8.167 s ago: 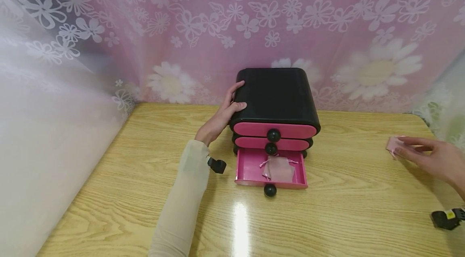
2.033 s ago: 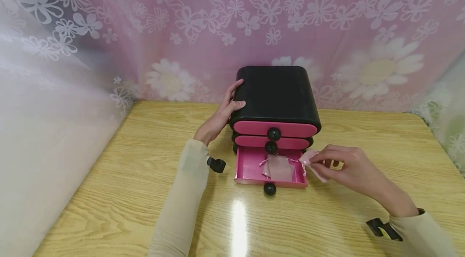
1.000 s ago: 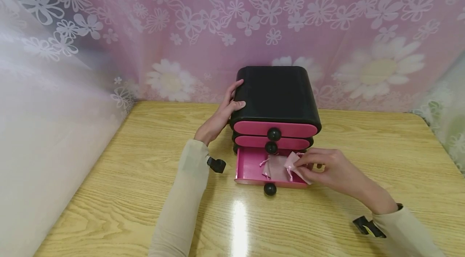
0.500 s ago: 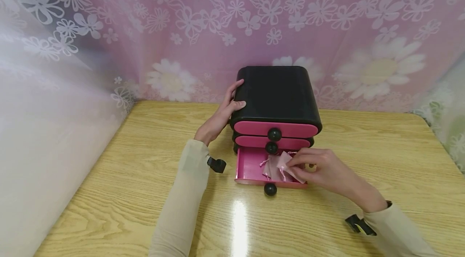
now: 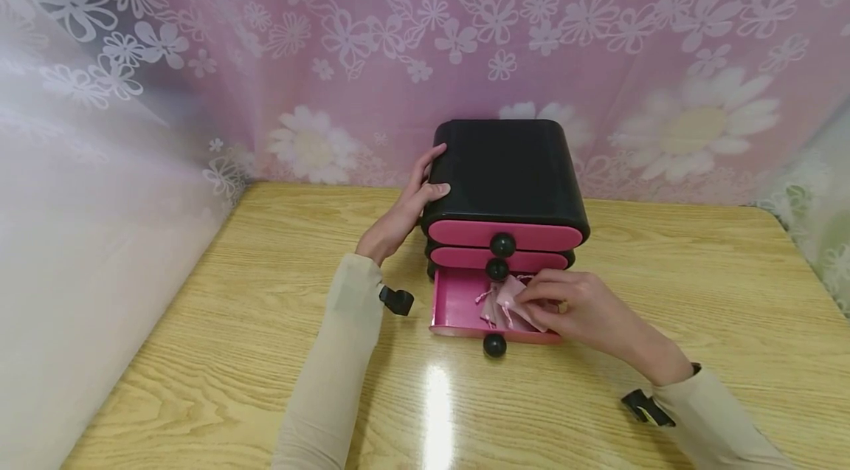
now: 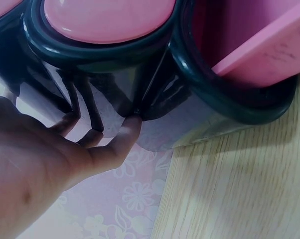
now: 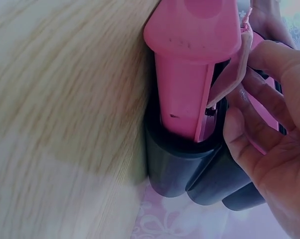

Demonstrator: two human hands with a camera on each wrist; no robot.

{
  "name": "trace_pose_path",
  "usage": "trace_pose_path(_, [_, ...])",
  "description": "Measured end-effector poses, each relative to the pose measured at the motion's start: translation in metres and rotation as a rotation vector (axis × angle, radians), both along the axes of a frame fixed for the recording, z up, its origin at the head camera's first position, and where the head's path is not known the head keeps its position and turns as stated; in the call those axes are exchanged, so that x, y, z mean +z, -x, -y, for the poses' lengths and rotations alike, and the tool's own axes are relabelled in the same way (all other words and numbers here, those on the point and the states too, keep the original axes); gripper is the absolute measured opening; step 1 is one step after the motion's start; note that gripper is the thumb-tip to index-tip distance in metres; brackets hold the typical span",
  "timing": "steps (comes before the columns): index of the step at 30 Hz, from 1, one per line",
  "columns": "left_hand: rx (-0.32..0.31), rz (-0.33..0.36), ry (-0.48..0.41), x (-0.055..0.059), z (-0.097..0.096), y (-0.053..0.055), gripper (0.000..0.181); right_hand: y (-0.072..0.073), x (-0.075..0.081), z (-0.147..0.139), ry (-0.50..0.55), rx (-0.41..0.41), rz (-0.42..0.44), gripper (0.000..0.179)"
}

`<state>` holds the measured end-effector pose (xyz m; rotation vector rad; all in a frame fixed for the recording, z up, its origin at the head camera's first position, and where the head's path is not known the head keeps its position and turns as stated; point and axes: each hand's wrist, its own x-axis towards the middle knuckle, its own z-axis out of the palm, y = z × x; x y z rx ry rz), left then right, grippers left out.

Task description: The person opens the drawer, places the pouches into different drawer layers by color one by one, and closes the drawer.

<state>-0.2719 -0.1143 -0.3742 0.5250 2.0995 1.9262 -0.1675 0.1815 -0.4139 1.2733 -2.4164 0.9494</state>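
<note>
A black mini chest of drawers (image 5: 505, 171) stands on the table, its pink bottom drawer (image 5: 457, 299) pulled out. My left hand (image 5: 401, 213) rests against the chest's left side, thumb on the top edge; in the left wrist view its fingertips touch the glossy side wall. With thumb and fingers my right hand (image 5: 587, 313) pinches a small pink drawstring pouch (image 5: 509, 293) over the drawer's right part. Beneath it lies at least one more pouch (image 5: 489, 313), partly covered. The right wrist view shows the held pouch (image 7: 233, 77) at the drawer's side wall.
Two upper pink drawers (image 5: 458, 235) with round black knobs (image 5: 502, 245) are closed. The bottom drawer's knob (image 5: 494, 345) sticks out in front. Wood-grain table (image 5: 219, 352) surrounds the chest, and a flowered pink curtain (image 5: 372, 86) hangs close behind it.
My right hand has brought the pouch leftward from the table's far right to over the open drawer, and in the last second slightly further left. My left hand has stayed on the chest.
</note>
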Motion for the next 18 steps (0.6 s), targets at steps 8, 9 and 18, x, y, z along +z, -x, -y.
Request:
trace_pose_path(8, [0.002, -0.001, 0.006, -0.0014, 0.0009, 0.0017, 0.068, 0.0045, -0.004, 0.0041, 0.013, 0.021, -0.065, 0.032])
trace_pose_path(9, [0.002, -0.001, 0.007, -0.0017, 0.0009, 0.002, 0.068, 0.0048, -0.0043, 0.0044, 0.009, 0.017, -0.07, 0.031])
trace_pose_path(18, [0.003, 0.0, 0.008, -0.0025, 0.0006, 0.002, 0.068, 0.0056, -0.0071, 0.0082, -0.035, -0.011, -0.075, 0.029])
